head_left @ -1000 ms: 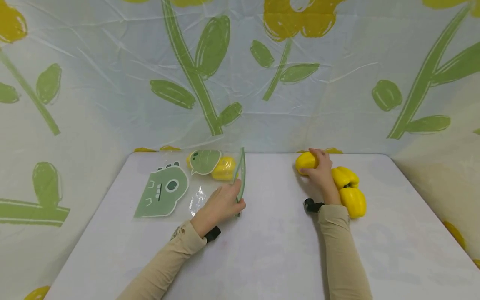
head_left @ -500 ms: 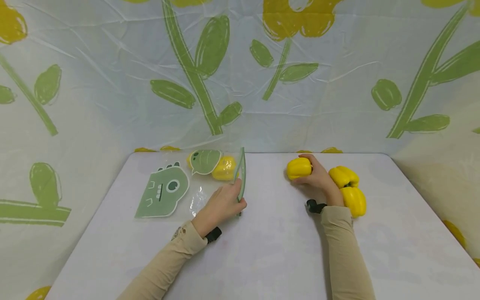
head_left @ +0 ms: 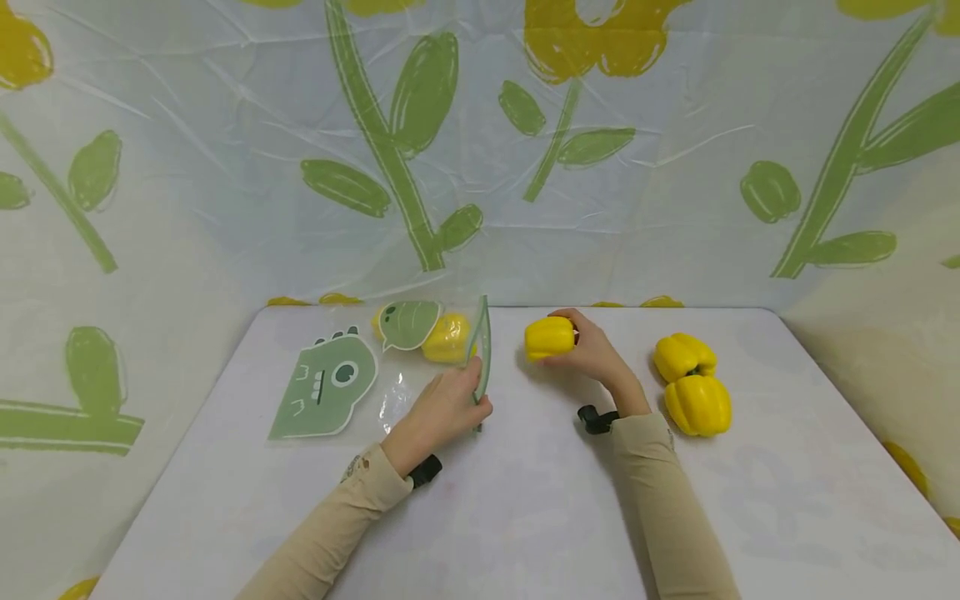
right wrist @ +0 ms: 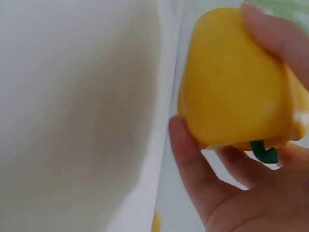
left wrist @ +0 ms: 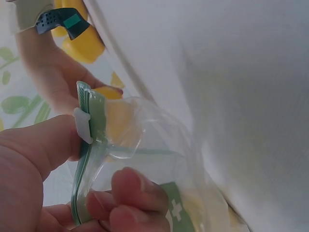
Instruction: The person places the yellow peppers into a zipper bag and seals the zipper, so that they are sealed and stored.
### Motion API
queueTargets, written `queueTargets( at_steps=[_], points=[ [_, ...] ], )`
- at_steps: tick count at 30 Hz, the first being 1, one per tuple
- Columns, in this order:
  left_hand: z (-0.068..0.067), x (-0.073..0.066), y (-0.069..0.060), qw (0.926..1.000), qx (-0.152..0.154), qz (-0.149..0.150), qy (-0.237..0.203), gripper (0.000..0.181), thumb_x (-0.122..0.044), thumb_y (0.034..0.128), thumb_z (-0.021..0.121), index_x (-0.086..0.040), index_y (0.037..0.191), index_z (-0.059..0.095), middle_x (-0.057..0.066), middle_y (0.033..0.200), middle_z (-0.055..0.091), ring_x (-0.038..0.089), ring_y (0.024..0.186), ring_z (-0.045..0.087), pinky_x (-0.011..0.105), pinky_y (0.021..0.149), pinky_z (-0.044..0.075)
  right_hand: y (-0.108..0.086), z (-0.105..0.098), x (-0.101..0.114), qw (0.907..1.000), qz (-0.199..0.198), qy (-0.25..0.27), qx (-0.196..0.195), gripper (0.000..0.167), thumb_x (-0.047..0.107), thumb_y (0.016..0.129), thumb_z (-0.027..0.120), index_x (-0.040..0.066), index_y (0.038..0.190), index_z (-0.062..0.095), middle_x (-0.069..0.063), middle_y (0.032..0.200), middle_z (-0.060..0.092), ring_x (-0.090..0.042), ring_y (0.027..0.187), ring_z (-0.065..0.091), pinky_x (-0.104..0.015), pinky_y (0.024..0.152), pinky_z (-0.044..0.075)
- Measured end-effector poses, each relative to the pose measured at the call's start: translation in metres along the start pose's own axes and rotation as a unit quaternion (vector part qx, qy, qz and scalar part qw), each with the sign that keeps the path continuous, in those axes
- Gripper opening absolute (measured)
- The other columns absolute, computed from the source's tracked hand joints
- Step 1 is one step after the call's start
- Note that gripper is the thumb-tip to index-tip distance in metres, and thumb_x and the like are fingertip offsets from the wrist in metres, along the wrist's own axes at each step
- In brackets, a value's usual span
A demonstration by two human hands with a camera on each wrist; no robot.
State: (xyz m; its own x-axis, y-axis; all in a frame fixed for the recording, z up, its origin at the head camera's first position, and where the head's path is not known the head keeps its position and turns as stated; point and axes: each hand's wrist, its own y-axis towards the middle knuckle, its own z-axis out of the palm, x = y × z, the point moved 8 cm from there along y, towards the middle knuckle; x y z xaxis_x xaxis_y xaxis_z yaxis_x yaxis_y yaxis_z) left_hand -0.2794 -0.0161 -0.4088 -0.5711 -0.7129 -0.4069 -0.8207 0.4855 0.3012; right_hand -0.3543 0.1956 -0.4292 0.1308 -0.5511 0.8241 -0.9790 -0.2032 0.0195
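Yellow pepper (head_left: 550, 337) is grasped by the right hand (head_left: 596, 354), right of the bag (head_left: 393, 396) held by the left hand (head_left: 442, 407); at least one pepper (head_left: 447, 338) appears bagged, two loose peppers (head_left: 698, 406) at right are not.

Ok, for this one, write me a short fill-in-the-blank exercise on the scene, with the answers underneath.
1. The right hand holds a pepper whose colour is ____.
2. The left hand grips the clear bag at its zip edge, coloured ____.
3. Farther right on the table, the number of loose peppers is ____.
4. The larger creature printed on the bag has ____ eye.

Answers: yellow; green; two; one.
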Motion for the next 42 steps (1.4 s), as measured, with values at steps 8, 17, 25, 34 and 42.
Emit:
queueTargets(
  at_steps=[8, 17, 25, 34, 42],
  points=[
    [-0.002, -0.001, 0.001, 1.0000, 0.005, 0.002, -0.007, 0.024, -0.008, 0.0783, 0.068, -0.008, 0.087, 0.047, 0.000, 0.065, 0.042, 0.016, 0.055, 0.043, 0.027, 0.048, 0.035, 0.001, 0.051, 0.042, 0.9957, -0.072, 0.028, 0.050, 0.075, 0.015, 0.071, 0.087, 0.012, 0.135, 0.049, -0.010, 0.122, 0.059, -0.026, 0.102, 0.056, -0.041, 0.089, 0.045],
    [-0.001, 0.000, 0.001, 0.9995, 0.026, -0.008, -0.019, 0.024, -0.006, 0.0785, 0.071, -0.006, 0.093, 0.052, 0.000, 0.066, 0.049, 0.016, 0.057, 0.047, 0.027, 0.051, 0.039, 0.000, 0.086, 0.054, 0.9888, -0.075, 0.058, 0.115, 0.073, 0.015, 0.075, 0.082, 0.011, 0.140, 0.049, -0.015, 0.131, 0.055, -0.034, 0.112, 0.057, -0.045, 0.093, 0.050],
    [0.000, 0.002, 0.002, 0.9994, 0.018, 0.007, -0.029, 0.024, -0.004, 0.0768, 0.070, -0.006, 0.091, 0.051, -0.001, 0.066, 0.049, 0.016, 0.057, 0.046, 0.027, 0.052, 0.039, 0.001, 0.093, 0.049, 0.9817, -0.057, 0.136, 0.121, 0.065, 0.005, 0.078, 0.078, 0.008, 0.136, 0.049, -0.013, 0.136, 0.051, -0.033, 0.117, 0.056, -0.044, 0.097, 0.046],
    [-0.002, 0.001, 0.003, 0.9988, 0.032, 0.009, -0.037, 0.023, -0.004, 0.0762, 0.068, -0.005, 0.092, 0.051, 0.000, 0.068, 0.050, 0.015, 0.057, 0.046, 0.026, 0.051, 0.038, 0.000, 0.094, 0.047, 0.9790, -0.051, 0.147, 0.132, 0.064, 0.003, 0.079, 0.076, 0.005, 0.136, 0.048, -0.016, 0.134, 0.052, -0.035, 0.108, 0.058, -0.037, 0.085, 0.050],
    [-0.005, -0.001, 0.003, 0.9989, 0.026, 0.030, -0.024, 0.023, -0.002, 0.0730, 0.068, -0.008, 0.086, 0.049, -0.002, 0.065, 0.047, 0.013, 0.056, 0.045, 0.024, 0.049, 0.036, 0.001, 0.100, 0.051, 0.9792, -0.060, 0.142, 0.132, 0.063, 0.002, 0.080, 0.073, 0.006, 0.138, 0.049, -0.023, 0.117, 0.054, -0.026, 0.084, 0.057, -0.031, 0.069, 0.049]
  ],
)
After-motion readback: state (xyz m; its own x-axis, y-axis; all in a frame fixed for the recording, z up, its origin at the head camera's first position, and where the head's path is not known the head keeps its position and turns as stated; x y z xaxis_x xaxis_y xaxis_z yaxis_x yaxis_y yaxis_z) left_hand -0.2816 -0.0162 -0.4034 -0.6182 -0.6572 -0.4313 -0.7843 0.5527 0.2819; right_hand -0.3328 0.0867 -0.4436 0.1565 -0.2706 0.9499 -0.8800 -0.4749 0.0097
